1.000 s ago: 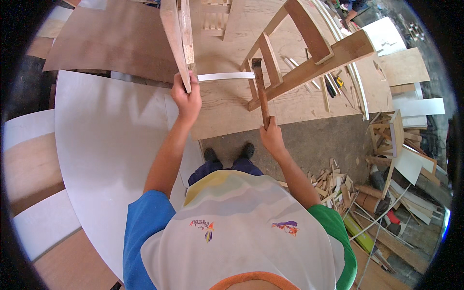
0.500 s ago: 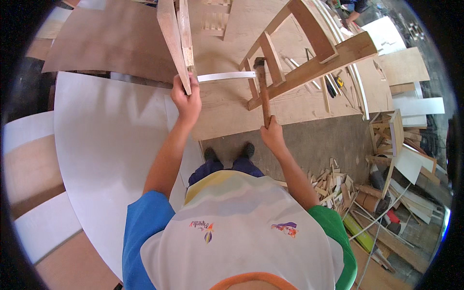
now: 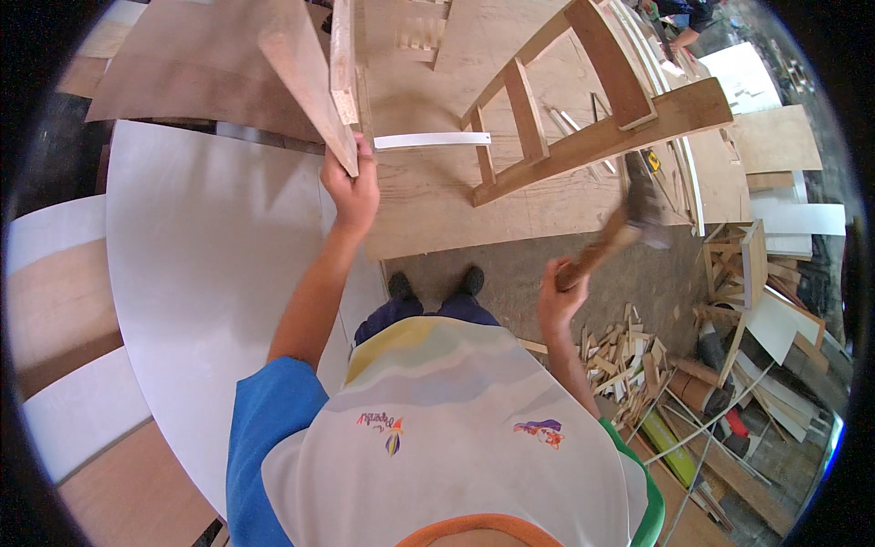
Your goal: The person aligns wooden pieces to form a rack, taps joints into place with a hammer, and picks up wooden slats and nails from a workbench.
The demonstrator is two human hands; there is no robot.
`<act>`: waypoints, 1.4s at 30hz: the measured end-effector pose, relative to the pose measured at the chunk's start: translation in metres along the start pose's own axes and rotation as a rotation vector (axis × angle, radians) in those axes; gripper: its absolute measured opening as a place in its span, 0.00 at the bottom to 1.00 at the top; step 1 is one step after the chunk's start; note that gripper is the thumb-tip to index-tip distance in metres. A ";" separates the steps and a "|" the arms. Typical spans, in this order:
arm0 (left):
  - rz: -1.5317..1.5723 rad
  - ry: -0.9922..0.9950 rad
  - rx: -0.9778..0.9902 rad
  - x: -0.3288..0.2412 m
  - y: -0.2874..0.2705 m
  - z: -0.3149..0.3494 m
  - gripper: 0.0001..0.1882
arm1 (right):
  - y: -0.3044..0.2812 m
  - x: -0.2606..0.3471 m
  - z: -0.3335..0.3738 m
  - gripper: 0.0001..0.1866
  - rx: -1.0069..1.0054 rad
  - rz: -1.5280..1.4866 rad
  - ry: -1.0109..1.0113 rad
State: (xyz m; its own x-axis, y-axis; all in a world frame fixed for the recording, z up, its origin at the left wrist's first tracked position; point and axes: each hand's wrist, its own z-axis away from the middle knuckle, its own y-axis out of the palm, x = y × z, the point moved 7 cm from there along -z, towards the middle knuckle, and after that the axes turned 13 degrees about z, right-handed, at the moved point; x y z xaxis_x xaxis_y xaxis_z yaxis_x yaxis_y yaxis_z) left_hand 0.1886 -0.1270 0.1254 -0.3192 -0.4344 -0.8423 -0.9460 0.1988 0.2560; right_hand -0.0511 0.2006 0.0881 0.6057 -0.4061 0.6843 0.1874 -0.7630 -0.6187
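**Hammer (image 3: 597, 251) in the right hand (image 3: 558, 301), plank (image 3: 314, 96) in the left hand (image 3: 353, 190)**

Gripping the hammer near the butt of its wooden handle, with fingers wrapped right round it. Holding it mostly out over the floor (image 3: 510, 260), with a pretty blurry head near the right part of the plywood surface's (image 3: 410, 214) near edge.

Clutching the plank by its near end, right around the surface's left edge. Just beside it, a second wooden piece (image 3: 343, 64), and honestly can't tell whether joined to it or not. Also a thin white strip (image 3: 433, 140), reaching rightward from beside the left hand, roughly along the near edge.

Further right on the same surface, a ladder-like wooden frame (image 3: 629, 123), with its closest corner just in from the near edge. Past that, toward the right edge, a yellow tape measure (image 3: 653, 161).

Off the left edge, a big white panel (image 3: 219, 301). Down on the floor, off the near right corner, a messy pile of wood offcuts (image 3: 615, 365).
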 end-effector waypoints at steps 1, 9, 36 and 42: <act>0.004 0.012 -0.003 0.001 0.002 0.000 0.03 | -0.004 -0.001 -0.019 0.13 -0.065 -0.070 -0.009; 0.007 0.064 0.045 0.012 -0.001 -0.003 0.03 | -0.004 0.065 -0.146 0.28 -0.186 -0.461 0.034; -0.130 0.240 -0.065 -0.019 0.018 0.007 0.08 | 0.047 0.077 -0.186 0.08 -0.262 -0.473 -0.166; -0.135 0.198 -0.179 -0.012 0.043 0.020 0.09 | 0.070 0.051 -0.235 0.10 -0.167 -0.531 -0.212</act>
State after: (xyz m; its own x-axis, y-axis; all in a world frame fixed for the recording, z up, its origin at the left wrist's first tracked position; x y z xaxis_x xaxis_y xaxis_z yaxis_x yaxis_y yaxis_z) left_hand 0.1529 -0.0960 0.1374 -0.1778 -0.6125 -0.7702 -0.9700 -0.0227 0.2420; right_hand -0.1889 0.0079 0.1706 0.6067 0.1494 0.7808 0.3932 -0.9100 -0.1315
